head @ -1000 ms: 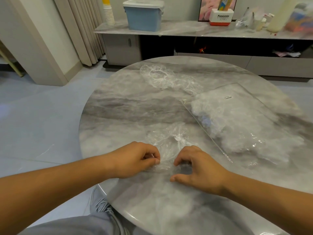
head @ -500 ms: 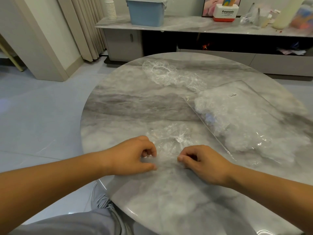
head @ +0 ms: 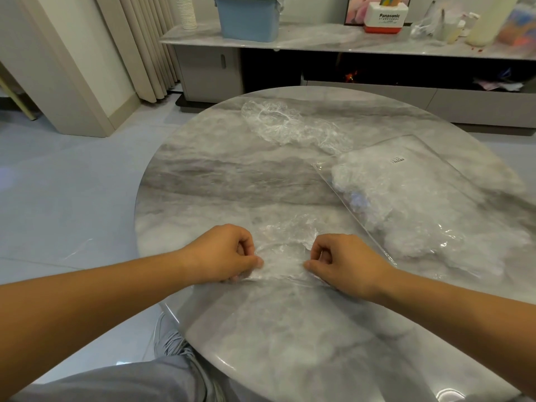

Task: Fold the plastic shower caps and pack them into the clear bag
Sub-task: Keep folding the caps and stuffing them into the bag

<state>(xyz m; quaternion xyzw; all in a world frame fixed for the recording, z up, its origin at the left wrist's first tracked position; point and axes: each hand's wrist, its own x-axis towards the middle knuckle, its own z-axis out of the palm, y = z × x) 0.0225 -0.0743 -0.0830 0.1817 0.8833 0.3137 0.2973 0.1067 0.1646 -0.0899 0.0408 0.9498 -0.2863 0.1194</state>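
Here, lower centre of frame — left hand (head: 224, 253) pinches left edge of clear shower cap (head: 282, 250), flat on marble table (head: 232, 175). Right hand (head: 345, 264) pinches cap's right edge. Loose caps (head: 290, 126) heaped at upper centre. Clear bag (head: 420, 198), stuffed with caps, lies at right — near right hand, not touching.

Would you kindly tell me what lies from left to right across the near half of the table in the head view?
In order: left hand, shower cap pinched by both hands, right hand, clear bag holding packed caps.
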